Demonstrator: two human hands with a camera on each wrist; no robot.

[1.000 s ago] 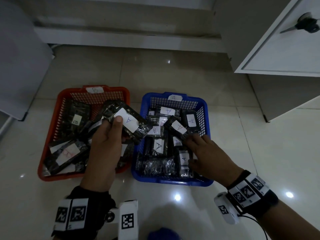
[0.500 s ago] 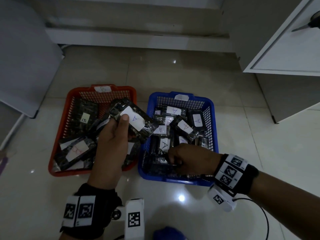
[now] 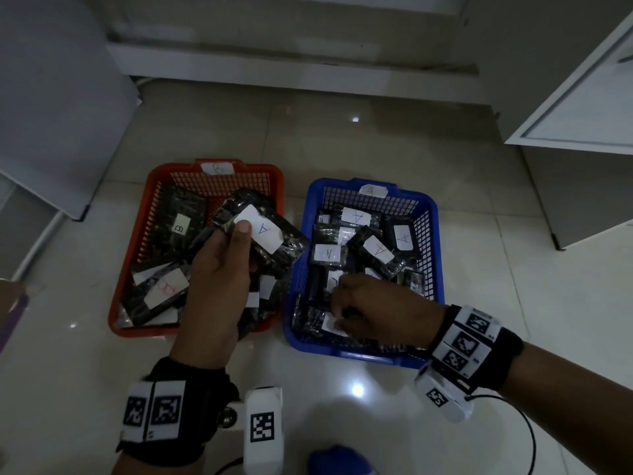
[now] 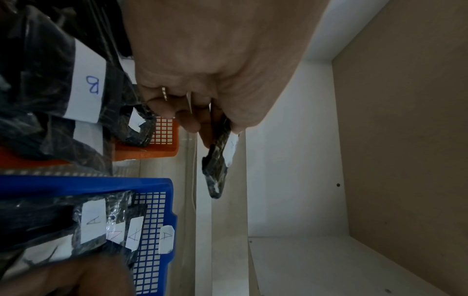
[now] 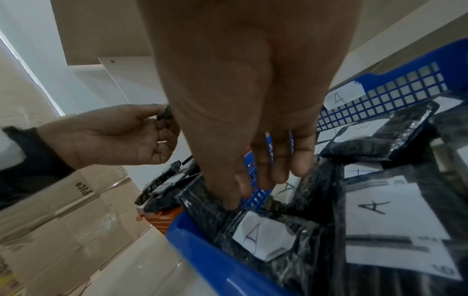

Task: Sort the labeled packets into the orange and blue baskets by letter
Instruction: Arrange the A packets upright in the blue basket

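**"A" packet held over orange basket, R hand down in blue**

Packet marked A [image 3: 265, 234] is pinched in the left hand [image 3: 219, 279], thumb on its label, raised above the orange basket [image 3: 137, 255] near that basket's right rim. Just right of it, across a narrow floor gap, sits the blue basket [image 3: 433, 241], packed w/ A packets. Right hand [image 3: 373, 310] reaches into its near-left corner, fingers curled among packets; actual grip can't be told. Bare tile [image 3: 342, 138] lies beyond both hands.
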